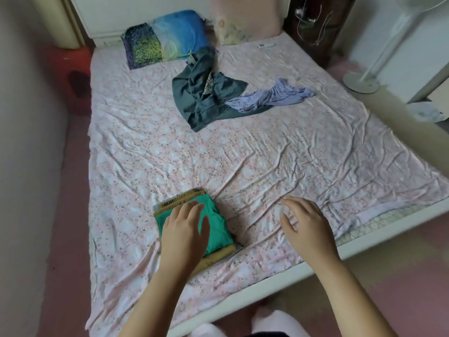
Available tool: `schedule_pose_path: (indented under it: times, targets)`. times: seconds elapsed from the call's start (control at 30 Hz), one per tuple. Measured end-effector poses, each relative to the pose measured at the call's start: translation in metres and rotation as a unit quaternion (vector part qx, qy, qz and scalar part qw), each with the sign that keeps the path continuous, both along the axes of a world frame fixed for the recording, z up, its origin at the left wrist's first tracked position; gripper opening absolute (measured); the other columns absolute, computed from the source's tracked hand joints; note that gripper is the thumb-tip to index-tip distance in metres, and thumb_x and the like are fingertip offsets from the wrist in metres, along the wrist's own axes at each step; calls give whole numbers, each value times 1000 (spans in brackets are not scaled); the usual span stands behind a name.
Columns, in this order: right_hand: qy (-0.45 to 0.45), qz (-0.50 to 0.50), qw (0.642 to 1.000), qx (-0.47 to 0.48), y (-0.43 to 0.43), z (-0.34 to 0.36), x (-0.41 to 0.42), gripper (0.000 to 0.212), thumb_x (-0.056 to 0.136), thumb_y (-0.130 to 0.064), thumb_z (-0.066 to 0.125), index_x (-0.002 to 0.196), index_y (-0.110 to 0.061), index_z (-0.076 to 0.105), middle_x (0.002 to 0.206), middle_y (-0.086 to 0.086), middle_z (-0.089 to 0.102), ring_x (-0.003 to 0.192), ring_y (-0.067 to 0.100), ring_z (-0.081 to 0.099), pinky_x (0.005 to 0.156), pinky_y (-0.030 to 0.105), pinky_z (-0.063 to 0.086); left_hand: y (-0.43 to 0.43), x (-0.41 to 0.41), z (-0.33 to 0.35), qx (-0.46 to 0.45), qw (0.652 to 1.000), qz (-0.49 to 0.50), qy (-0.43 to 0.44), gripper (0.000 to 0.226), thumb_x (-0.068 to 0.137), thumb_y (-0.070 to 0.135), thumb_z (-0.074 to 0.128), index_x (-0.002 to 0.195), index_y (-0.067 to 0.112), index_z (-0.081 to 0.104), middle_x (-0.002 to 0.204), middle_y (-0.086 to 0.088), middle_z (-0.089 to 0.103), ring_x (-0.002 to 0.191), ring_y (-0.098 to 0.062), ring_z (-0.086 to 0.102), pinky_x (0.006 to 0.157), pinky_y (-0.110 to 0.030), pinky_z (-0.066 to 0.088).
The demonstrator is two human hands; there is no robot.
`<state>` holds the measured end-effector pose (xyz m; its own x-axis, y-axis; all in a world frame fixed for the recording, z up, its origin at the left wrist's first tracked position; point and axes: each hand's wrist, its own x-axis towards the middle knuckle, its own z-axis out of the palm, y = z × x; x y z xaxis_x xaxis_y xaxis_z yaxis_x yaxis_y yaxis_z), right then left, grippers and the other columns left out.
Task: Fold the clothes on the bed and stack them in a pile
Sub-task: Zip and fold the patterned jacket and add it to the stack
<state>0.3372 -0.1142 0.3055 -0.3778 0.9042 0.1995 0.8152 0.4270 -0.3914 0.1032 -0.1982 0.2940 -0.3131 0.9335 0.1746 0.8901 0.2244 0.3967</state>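
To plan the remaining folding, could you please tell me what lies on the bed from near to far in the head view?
folded green pile → crumpled dark green clothes → blue pillow

A home bedroom: a bed with a floral sheet, a pillow and a standing fan.

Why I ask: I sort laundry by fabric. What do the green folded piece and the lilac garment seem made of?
Green folded piece: likely matte cotton knit, holding soft creases. Lilac garment: thin, limp fabric, perhaps jersey, bunching in fine folds. Weave not resolvable.
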Motion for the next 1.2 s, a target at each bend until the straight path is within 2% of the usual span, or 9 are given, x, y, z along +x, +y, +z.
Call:
schedule_pose_path:
  times: [0.1, 0.27, 0.47, 0.6, 0.9, 1.07, 1.2]
  targets:
    - [23, -17, 1000, -6, 6, 4, 25, 29, 82, -11, 65, 110, -5, 64, 113, 9, 64, 106, 27, 59, 86, 37, 48, 11, 22, 6, 1, 1000, -11, 9, 43, 83, 33, 37, 102, 9, 67, 103, -7, 69, 92, -30, 64, 73, -38, 52]
    - [38, -28, 999, 6, 29, 6, 99, 26, 82, -13, 64, 107, -5, 65, 110, 8, 66, 102, 27, 61, 82, 28, 45, 43, 91, 14, 27, 999, -29, 17, 42, 83, 32, 38, 103, 9, 66, 105, -6, 68, 92, -31, 63, 75, -39, 52]
    - [-1, 9, 1000, -3, 78, 15, 221, 27, 79, -18, 60, 102, -6, 67, 105, 8, 68, 96, 28, 63, 78, 33, 50, 90, 219, 15, 25, 1000, -2, -16, 43, 84, 35, 37, 103, 9, 66, 103, -7, 68, 90, -32, 63, 73, -41, 54]
    - [-8, 33, 999, -24, 115, 20, 262, 26, 83, -18, 59, 105, -5, 65, 109, 8, 66, 101, 29, 60, 82, 33, 48, 109, 263, 12, 1, 1000, 2, -12, 42, 84, 35, 37, 103, 10, 65, 103, -5, 68, 91, -30, 63, 73, -41, 54]
    - [-45, 105, 992, -57, 209, -4, 241, 26, 79, -11, 68, 104, -5, 66, 104, 8, 67, 95, 28, 63, 77, 35, 52, 165, 249, -27, -36, 995, 91, -11, 46, 81, 35, 36, 99, 7, 67, 100, -9, 69, 91, -33, 63, 75, -42, 53]
    - [-62, 125, 987, -78, 275, -31, 192, 28, 88, -16, 57, 114, -8, 61, 118, 4, 62, 109, 23, 56, 87, 33, 46, 223, 206, -65, -55, 989, 137, -18, 46, 83, 34, 35, 102, 4, 65, 102, -12, 68, 93, -34, 62, 77, -45, 52]
    - [-69, 177, 976, -108, 333, -68, 134, 31, 91, -19, 51, 120, -11, 58, 122, 2, 59, 111, 20, 53, 87, 29, 44, 268, 166, -100, -74, 979, 190, -28, 48, 83, 34, 32, 102, 2, 63, 100, -15, 67, 92, -35, 61, 78, -45, 51]
